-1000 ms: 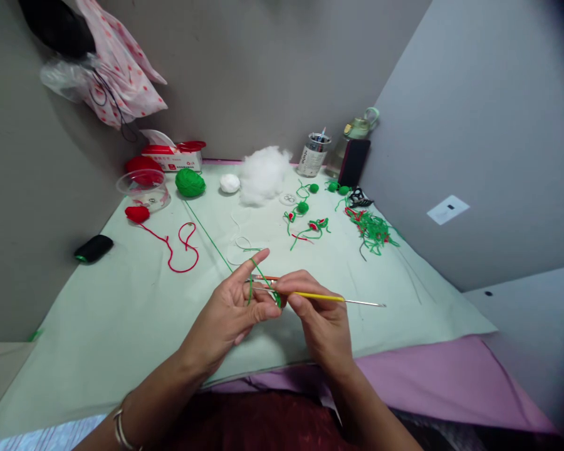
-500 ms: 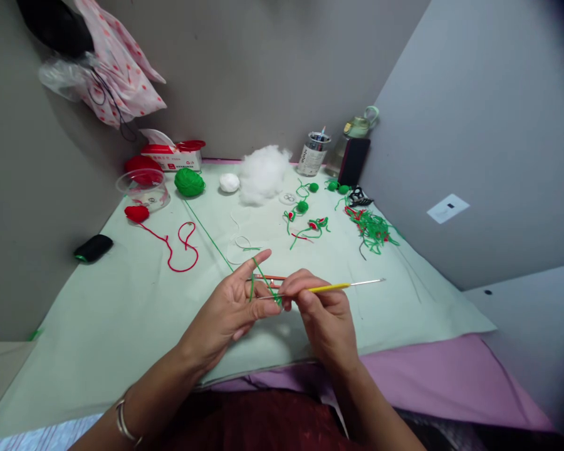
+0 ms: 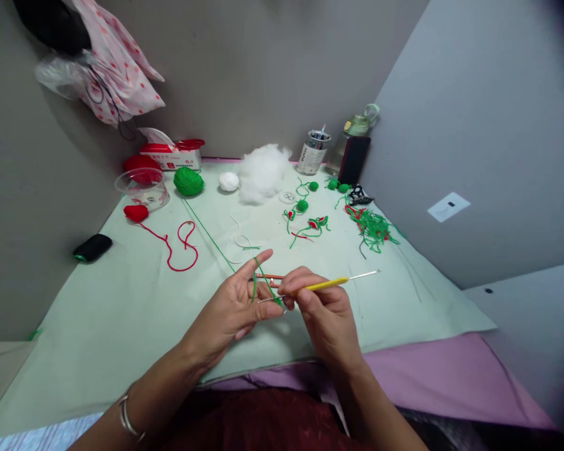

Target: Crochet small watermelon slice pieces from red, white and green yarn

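Grasping yellow hook point(image 3: 326, 284) in right hand point(image 3: 328, 313) | pinching green yarn point(image 3: 278, 301) between left hand point(image 3: 235, 307) fingers | red lettering point(image 3: 170, 166) on far left box point(image 3: 188, 159), too small to read

Hook handle point(image 3: 326, 284): yellow; working yarn point(image 3: 210, 237): green; surface point(image 3: 122, 313): pale green; stuffing point(image 3: 264, 174): white; hanging cloth point(image 3: 122, 69): pink with red dots; lower cloth point(image 3: 451, 379): plain pinkish purple.
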A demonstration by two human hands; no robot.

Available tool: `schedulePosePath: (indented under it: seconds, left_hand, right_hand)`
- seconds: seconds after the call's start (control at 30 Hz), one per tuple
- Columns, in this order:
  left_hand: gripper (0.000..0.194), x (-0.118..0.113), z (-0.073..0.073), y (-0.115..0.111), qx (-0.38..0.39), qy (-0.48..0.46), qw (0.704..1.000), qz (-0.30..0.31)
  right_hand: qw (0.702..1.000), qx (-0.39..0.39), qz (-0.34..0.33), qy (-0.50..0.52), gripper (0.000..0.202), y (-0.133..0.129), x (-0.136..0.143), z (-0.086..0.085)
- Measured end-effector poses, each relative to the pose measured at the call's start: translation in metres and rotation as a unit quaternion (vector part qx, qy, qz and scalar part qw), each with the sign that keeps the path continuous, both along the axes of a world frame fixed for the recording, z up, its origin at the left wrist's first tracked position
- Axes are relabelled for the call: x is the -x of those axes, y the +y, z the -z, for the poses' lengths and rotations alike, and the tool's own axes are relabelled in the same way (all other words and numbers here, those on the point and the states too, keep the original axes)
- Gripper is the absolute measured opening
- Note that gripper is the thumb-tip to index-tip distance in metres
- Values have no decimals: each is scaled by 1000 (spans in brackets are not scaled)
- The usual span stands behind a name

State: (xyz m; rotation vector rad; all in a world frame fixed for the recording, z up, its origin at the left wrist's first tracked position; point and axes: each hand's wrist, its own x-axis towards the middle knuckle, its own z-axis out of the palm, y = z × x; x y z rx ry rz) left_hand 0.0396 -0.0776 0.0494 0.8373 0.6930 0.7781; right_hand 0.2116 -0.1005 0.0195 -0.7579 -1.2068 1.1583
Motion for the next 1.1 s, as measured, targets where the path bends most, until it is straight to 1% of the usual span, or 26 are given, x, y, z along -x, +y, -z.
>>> schedulePosePath:
  seconds: [0.1,0.2,0.33,0.4,0.47,0.5,0.57,0.6,0.67,0.73,0.83,0.87,0.9,0.93,0.97,1.0,1.03,1.1]
  left_hand:
    - [113,0,0,0,9,-5,1000,-9]
    - [109,1,1,-1,12,-6,1000,-3]
    - [90,3,1,-1,15,-7,1000,-18]
    - [81,3,1,-2,14,-13,999,-33]
    - [76,3,0,-3,12,-15,999,-48]
    - [74,2,-1,-4,9,-14,998,-58]
    - [73,1,-1,-5,2,-9,997,-76]
    - [73,1,-1,-6,-3,-5,996,-85]
    - [74,-1,-1,-8,-14,2,995,-100]
    - [78,-2,-1,-10,-23,7,994,-109]
    - [78,-4,-1,-12,-23,-3,995,-99]
    - [76,-4,0,-12,-15,-12,996,-89]
    - [74,-4,0,-12,-3,-25,997,-76]
    - [73,-4,1,-12,12,-38,997,-61]
    - [72,-4,1,-11,28,-50,997,-48]
    - [71,-3,1,-11,42,-58,997,-38]
    - [70,-2,1,-10,52,-62,996,-33]
    - [66,-1,1,-8,54,-57,996,-41]
  right_hand:
    - [1000,-22,2,-22,16,-1,0,1]
    - [1000,-6,6,14,16,-1,1,0]
    - [993,65,22,100,23,3,3,-2]
    - [991,72,18,113,24,3,3,-4]
    - [995,46,22,89,22,2,1,-5]
    - [997,20,31,62,21,0,0,-5]
    - [996,-57,64,-14,20,-3,-3,-7]
    - [989,-104,82,-61,19,-5,-5,-7]
    - [959,-205,111,-160,21,-8,-8,-9]
    - [911,-286,127,-269,23,-12,-10,-10]
    - [831,-348,169,-399,31,-15,-10,-8]
    - [811,-358,181,-425,36,-16,-10,-7]
    - [800,-365,189,-437,40,-17,-10,-6]
    - [801,-368,188,-433,42,-17,-9,-4]
    - [815,-364,181,-414,42,-17,-9,-3]
    - [839,-350,170,-381,40,-17,-9,-3]
    - [870,-323,161,-336,35,-15,-8,-3]
    - [932,-241,151,-223,26,-12,-8,-4]
